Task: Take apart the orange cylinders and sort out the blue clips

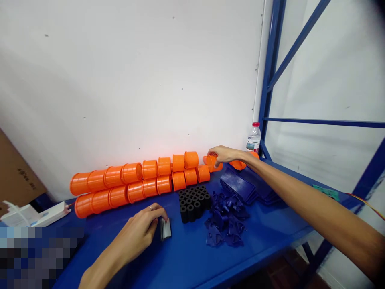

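My right hand (221, 154) reaches to the back of the table, its fingers curled around an orange cup (211, 163) that lies on its side at the right end of the lower row. Nearer the front, my left hand (142, 226) has bent fingers on the top end of a small grey-and-white flat piece (166, 229); its thumb is partly apart. Black foam-like tubes (194, 204) stand packed together just right of that piece. Beyond them lies a heap of dark blue plastic parts (225, 218).
Two stacked rows of orange cups (120, 196) run along the wall. Blue flat plates (237, 184) and further orange cups (237, 164) lie beneath or beside my right forearm. A water bottle (254, 138) stands at the back corner near the blue frame (269, 72). White power strip (52, 214) at left.
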`<state>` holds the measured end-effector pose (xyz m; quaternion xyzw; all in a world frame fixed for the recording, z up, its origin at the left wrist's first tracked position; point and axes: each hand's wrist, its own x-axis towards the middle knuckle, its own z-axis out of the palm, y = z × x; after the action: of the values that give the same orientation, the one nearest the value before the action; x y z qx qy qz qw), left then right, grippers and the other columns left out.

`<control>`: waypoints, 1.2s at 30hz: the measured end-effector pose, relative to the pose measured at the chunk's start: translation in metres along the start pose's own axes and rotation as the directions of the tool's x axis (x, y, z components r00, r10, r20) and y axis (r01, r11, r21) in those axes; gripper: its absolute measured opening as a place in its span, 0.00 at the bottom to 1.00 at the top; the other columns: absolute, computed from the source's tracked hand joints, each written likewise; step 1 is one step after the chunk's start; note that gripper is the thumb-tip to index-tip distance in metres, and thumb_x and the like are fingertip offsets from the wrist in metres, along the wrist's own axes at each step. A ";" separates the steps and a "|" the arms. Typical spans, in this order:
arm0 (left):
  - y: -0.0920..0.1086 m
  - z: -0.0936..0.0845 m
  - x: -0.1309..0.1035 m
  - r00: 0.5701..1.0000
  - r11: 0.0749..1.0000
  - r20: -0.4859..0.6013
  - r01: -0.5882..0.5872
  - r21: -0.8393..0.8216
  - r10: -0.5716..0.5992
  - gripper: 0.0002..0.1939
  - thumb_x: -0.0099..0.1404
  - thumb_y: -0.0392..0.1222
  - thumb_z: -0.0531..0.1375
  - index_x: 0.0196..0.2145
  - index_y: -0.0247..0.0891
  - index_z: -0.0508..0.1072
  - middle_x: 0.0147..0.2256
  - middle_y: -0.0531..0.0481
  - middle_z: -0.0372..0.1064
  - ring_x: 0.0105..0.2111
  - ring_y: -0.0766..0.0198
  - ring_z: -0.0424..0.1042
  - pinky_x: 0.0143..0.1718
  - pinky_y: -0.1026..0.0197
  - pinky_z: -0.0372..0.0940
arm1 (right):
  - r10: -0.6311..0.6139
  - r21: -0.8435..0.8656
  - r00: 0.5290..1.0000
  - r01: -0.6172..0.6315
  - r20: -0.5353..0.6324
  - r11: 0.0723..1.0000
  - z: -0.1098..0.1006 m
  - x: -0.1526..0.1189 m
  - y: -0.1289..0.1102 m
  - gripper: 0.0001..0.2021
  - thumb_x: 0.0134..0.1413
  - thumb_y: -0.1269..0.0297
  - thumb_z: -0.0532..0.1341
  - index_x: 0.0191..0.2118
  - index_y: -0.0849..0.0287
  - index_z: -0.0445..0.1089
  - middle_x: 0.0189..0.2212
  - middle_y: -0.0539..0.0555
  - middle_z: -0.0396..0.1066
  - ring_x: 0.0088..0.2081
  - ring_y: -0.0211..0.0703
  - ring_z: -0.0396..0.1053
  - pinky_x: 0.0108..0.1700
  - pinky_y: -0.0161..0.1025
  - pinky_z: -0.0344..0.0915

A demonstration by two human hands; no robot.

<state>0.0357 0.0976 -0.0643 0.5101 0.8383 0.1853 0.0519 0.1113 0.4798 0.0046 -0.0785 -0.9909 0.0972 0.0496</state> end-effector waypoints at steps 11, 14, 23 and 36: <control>0.000 0.002 -0.001 1.000 1.000 0.001 -0.005 -0.002 0.005 0.17 0.67 0.37 0.48 0.38 0.45 0.77 0.40 0.45 0.75 0.38 0.54 0.74 0.43 0.56 0.67 | 0.062 -0.077 0.994 -0.055 0.092 0.996 0.010 0.006 -0.015 0.27 0.43 0.69 0.71 0.53 0.63 0.73 0.49 0.60 0.77 0.45 0.51 0.74 0.38 0.37 0.65; -0.003 0.002 0.000 1.000 1.000 0.004 -0.018 -0.012 0.018 0.17 0.68 0.37 0.47 0.38 0.45 0.77 0.40 0.45 0.75 0.37 0.54 0.74 0.43 0.57 0.66 | 0.087 -0.081 0.990 -0.078 0.112 0.994 0.020 0.005 -0.017 0.27 0.42 0.70 0.71 0.52 0.64 0.72 0.48 0.61 0.77 0.43 0.51 0.75 0.35 0.36 0.64; 0.000 -0.001 -0.009 0.999 0.998 -0.007 -0.051 -0.041 0.051 0.21 0.67 0.33 0.47 0.43 0.44 0.78 0.44 0.46 0.75 0.43 0.55 0.74 0.47 0.57 0.66 | 0.066 -0.038 0.994 -0.062 0.091 0.997 0.040 0.004 -0.003 0.31 0.44 0.71 0.69 0.57 0.66 0.66 0.54 0.68 0.73 0.50 0.58 0.74 0.44 0.41 0.69; -0.012 0.007 -0.003 0.998 0.998 -0.011 -0.055 -0.038 0.054 0.18 0.68 0.32 0.45 0.38 0.42 0.74 0.39 0.47 0.74 0.38 0.56 0.73 0.42 0.58 0.64 | 0.144 0.041 0.924 -0.138 -0.355 0.990 -0.028 -0.029 0.065 0.23 0.57 0.71 0.62 0.59 0.56 0.67 0.58 0.60 0.73 0.58 0.50 0.70 0.58 0.42 0.67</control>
<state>0.0290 0.0918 -0.0756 0.5307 0.8206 0.2055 0.0524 0.1523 0.5427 0.0164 -0.1655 -0.9565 0.0920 0.2221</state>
